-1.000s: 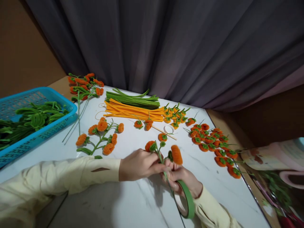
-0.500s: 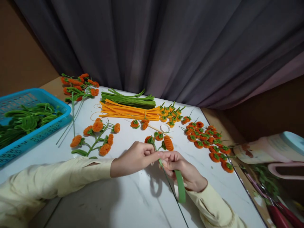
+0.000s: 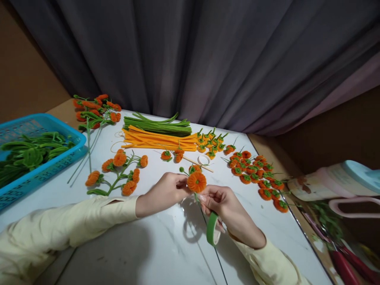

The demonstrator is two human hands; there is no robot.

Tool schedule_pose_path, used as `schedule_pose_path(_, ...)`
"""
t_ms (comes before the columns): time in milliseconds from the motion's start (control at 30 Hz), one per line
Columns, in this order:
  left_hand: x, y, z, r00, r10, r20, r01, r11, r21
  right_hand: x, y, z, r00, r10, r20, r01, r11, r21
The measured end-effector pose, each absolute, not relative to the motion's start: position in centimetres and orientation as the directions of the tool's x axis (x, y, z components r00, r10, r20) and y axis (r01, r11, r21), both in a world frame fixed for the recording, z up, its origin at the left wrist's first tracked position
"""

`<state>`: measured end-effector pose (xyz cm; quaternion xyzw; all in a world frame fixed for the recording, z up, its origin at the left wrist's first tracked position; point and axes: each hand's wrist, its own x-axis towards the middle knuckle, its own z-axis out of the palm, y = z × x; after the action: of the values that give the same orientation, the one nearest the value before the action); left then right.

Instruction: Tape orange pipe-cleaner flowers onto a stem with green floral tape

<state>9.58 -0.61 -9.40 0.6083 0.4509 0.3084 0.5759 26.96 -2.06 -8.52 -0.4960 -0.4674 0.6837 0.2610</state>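
My left hand (image 3: 170, 192) is closed on the stem of a small flower sprig, its fingertips partly hidden behind an orange pipe-cleaner bloom (image 3: 196, 182). A second bloom and a small green bud (image 3: 181, 169) show behind that one. My right hand (image 3: 222, 206) pinches the strip of green floral tape where it meets the stem, just below the bloom. The roll of green floral tape (image 3: 211, 229) hangs at the right hand's lower fingers. A thin dark stem runs down from between the hands toward the table's front edge.
A larger orange-flowered branch (image 3: 118, 178) lies left of my hands. Beyond are green pipe cleaners (image 3: 157, 126), orange ones (image 3: 157, 139) and a white ring (image 3: 204, 159). Loose orange flower heads (image 3: 252, 170) lie right. A blue basket (image 3: 80, 138) of leaves stands left; a tumbler (image 3: 320, 182) lies right.
The sprig has turned, so one orange bloom now faces me in front of my left fingertips. The tape roll has swung up and left, and my right hand has shifted slightly.
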Motion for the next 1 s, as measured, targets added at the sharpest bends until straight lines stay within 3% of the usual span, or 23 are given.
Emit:
schedule_pose_path(233,9.7,-0.9,-8.9,0.424,0.861,-0.281,0.048,0.288,0.956,27.2,-2.0,-8.6,-0.373,0.829,-0.418,0.133,-0.398,-0.908)
schedule_pose_path(433,9.9,-1.0,-8.9,0.506,0.82,-0.268,-0.118,0.373,0.92,28.1,-1.0,-8.5,-0.512,0.748,-0.422,0.143,-0.41,-0.901)
schedule_pose_path(600,9.9,-0.9,-9.0,0.52,0.828,-0.207,-0.138,0.321,0.937,28.6,-0.8,-8.0,-0.568,0.709,-0.418,0.143,-0.415,-0.899)
schedule_pose_path(767,9.5,-1.2,-9.2,0.535,0.824,-0.185,-0.027,0.236,0.971,29.0,-0.2,-8.2,-0.637,0.634,-0.438,0.172,-0.437,-0.883)
schedule_pose_path(933,9.4,-1.7,-8.6,0.551,0.825,-0.126,0.079,0.099,0.992,29.1,0.3,-10.6,-0.817,0.434,-0.381,0.039,-0.616,-0.787)
schedule_pose_path(1000,9.5,-1.9,-8.2,0.562,0.823,-0.083,0.084,0.043,0.996,28.7,-0.2,-11.9,-0.829,0.429,-0.359,-0.032,-0.677,-0.735)
